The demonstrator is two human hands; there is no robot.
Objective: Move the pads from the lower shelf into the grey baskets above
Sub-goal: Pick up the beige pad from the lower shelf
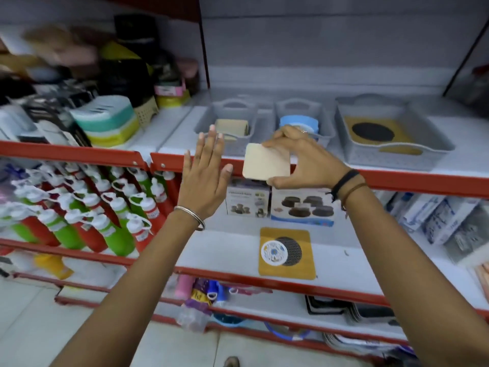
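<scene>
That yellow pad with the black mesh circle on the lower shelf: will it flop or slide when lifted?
The yellow pad lies flat and thin, so it probably bends if lifted by one edge. It looks light. The round label on it may be loose; I cannot tell. The right hand is busy with the cream pad.

Left hand (205,170) raised, fingers spread flat — right hand (304,157) pinching, thumb underneath

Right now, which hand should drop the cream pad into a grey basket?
Right hand: its fingers already pinch the cream pad just before the left grey basket. The left hand is open and empty.
</scene>
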